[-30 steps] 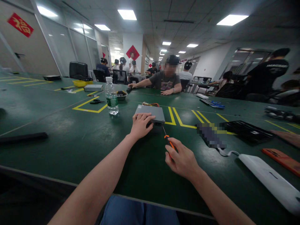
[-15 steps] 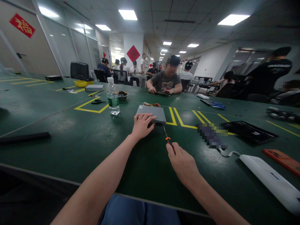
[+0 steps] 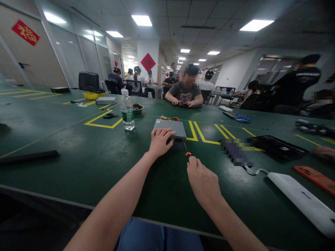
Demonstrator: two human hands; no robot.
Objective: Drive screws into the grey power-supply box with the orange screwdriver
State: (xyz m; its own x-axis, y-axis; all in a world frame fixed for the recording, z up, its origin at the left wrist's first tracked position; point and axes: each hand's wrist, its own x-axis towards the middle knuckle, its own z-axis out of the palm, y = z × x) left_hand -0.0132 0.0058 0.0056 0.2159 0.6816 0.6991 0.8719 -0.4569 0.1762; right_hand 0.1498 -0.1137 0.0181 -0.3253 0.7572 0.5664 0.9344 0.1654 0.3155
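Head camera: red sign [image 3: 25, 32] reads 福; black shirt [image 3: 298, 82] lettering starts "IMAG", rest blurred; bottle [image 3: 127, 116] label green, print illegible; grey metal box [image 3: 178, 127] on desk [image 3: 117, 184], directly under left hand [image 3: 161, 140], fingers bent over its top, thumb at near edge, holding it; right hand [image 3: 203, 178] curled tightly round screwdriver [image 3: 188, 154], near box's right corner; tip contact unclear.

Fingers [image 3: 164, 131] on grey box [image 3: 176, 126], screwdriver [image 3: 188, 154] gripped
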